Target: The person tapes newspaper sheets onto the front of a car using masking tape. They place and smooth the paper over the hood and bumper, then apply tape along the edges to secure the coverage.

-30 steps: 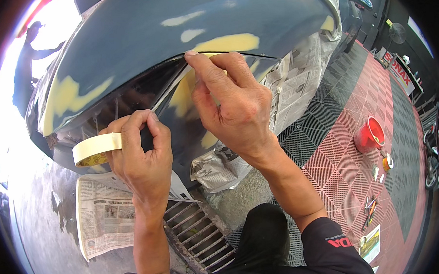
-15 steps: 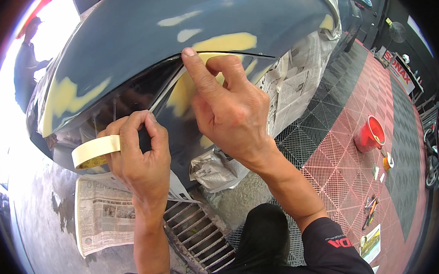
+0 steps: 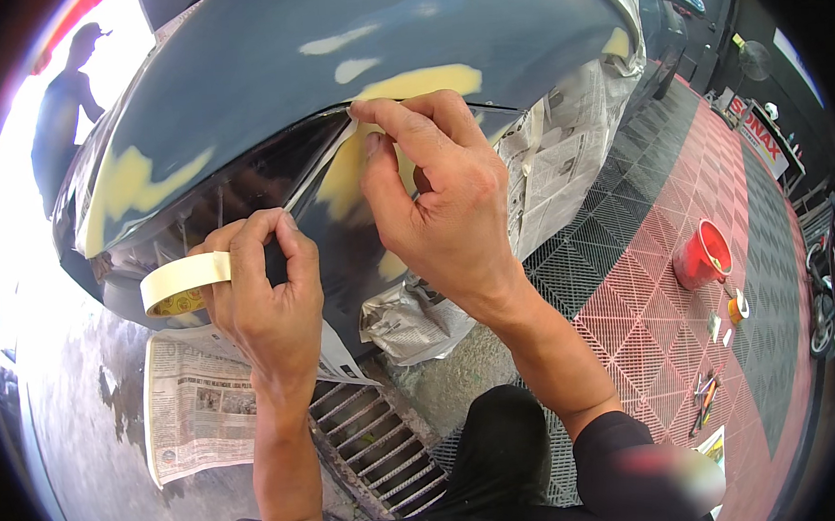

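Observation:
My left hand (image 3: 275, 295) is closed around a cream roll of masking tape (image 3: 176, 278), its thumb and forefinger pinched on the strip. From there a narrow tape strip (image 3: 318, 164) runs taut up along the edge of a dark headlight (image 3: 247, 186). At the headlight's upper corner, my right hand (image 3: 447, 199) has its fingers drawn together on the far end of that strip, against the seam. Around both hands is a grey car body (image 3: 242, 82) with sanded patches of yellow filler (image 3: 428, 80). My right hand hides part of the panel below the seam.
Newspaper (image 3: 562, 152) covers the car's right side, and another sheet (image 3: 200, 400) hangs below the left wrist. A metal drain grate (image 3: 379, 448) lies beneath. On the tiled floor at right stand a red bucket (image 3: 701, 255) and hand tools (image 3: 705, 402). A person (image 3: 65, 127) stands at far left.
My right forefinger has drawn back from pressing on the seam, and the fingers now pinch the tape end there. My left hand has barely moved. The person at left has shifted.

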Action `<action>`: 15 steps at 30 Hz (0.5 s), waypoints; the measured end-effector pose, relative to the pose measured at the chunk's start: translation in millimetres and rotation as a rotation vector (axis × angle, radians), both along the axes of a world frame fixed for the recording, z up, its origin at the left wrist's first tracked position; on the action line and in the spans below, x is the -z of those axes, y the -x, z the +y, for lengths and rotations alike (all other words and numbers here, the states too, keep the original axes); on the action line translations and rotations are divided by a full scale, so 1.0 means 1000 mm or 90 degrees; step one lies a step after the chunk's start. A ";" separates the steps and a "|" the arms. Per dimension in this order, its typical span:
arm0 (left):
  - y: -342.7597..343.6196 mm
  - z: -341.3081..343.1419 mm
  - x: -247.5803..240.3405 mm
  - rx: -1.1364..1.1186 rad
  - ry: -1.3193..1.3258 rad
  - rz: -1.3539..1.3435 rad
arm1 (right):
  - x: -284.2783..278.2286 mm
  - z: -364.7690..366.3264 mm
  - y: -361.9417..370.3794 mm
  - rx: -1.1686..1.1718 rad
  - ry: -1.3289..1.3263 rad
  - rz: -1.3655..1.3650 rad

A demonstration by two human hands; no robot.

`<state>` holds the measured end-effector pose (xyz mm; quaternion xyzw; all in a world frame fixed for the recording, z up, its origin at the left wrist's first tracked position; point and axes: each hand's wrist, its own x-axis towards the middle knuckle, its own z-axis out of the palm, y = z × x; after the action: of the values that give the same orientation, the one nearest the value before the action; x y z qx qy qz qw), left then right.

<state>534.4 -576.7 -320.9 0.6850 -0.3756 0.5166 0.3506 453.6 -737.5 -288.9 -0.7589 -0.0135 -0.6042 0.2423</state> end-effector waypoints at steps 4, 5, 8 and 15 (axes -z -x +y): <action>0.000 -0.001 0.000 -0.007 0.004 0.012 | -0.004 -0.002 -0.001 -0.029 -0.032 0.005; 0.000 0.000 0.000 -0.008 0.001 0.010 | -0.004 -0.003 -0.002 -0.037 -0.041 0.003; 0.000 0.000 -0.001 -0.007 -0.001 0.009 | -0.001 -0.001 -0.002 -0.042 -0.070 -0.040; -0.001 0.000 0.002 -0.004 0.000 0.020 | 0.003 -0.001 -0.005 0.003 -0.018 -0.056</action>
<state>535.8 -576.2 -323.0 0.6942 -0.3677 0.5071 0.3546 458.8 -738.8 -291.9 -0.7284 -0.0134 -0.6376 0.2507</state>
